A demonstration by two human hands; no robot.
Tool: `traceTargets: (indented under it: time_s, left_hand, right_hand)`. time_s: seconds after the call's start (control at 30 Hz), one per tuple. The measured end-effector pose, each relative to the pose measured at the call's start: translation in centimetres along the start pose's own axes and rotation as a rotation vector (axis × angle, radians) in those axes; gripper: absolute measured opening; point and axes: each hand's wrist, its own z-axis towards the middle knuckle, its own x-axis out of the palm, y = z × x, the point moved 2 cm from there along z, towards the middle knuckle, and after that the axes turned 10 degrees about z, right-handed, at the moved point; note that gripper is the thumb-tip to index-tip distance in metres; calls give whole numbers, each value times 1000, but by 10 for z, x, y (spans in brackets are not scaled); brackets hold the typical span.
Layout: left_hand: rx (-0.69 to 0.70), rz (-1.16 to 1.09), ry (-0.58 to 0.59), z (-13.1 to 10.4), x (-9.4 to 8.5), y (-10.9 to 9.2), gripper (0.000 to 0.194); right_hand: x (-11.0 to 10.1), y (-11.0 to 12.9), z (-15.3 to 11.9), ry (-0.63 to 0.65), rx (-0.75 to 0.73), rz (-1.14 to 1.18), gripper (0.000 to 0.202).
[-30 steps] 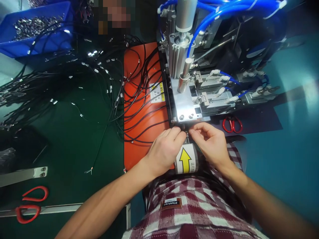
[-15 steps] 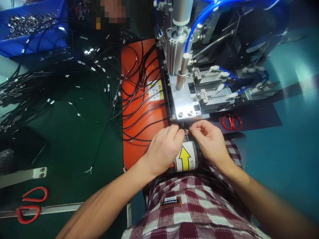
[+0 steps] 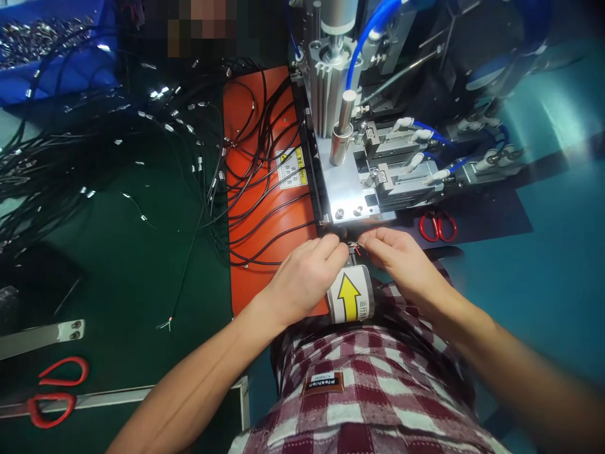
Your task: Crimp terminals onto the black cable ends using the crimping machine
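Some wires (image 3: 354, 245) likely being straightened, 6 o'clock of machine (image 3: 343, 183): left hand (image 3: 307, 272), right hand (image 3: 403, 257) fingers together, contents unclear; next needs steady aligning.

Narrow gap between left hand (image 3: 312, 268) and right hand (image 3: 399, 255), wire ends (image 3: 355, 247) poking into it. Metal plate (image 3: 341, 189) blocks way just ahead; arrow-marked curved piece (image 3: 350, 293) bars near side. Black cables (image 3: 278, 207) clutter orange cover (image 3: 274, 284). Open stretch of green tabletop (image 3: 127, 265) farther left, thin cable (image 3: 182, 284) crossing. Red-handled scissors (image 3: 428, 228) right of right hand.
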Motion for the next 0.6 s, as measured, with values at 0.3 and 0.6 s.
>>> traceTargets:
  time_s: [0.3, 0.6]
  left_hand:
    - [-13, 116, -15, 2, -6, -3, 24]
    - [-40, 87, -19, 1, -3, -2, 22]
  right_hand:
    - [-1, 4, 3, 68, 12, -31, 25]
    - [-1, -10, -22, -123, -151, -69, 24]
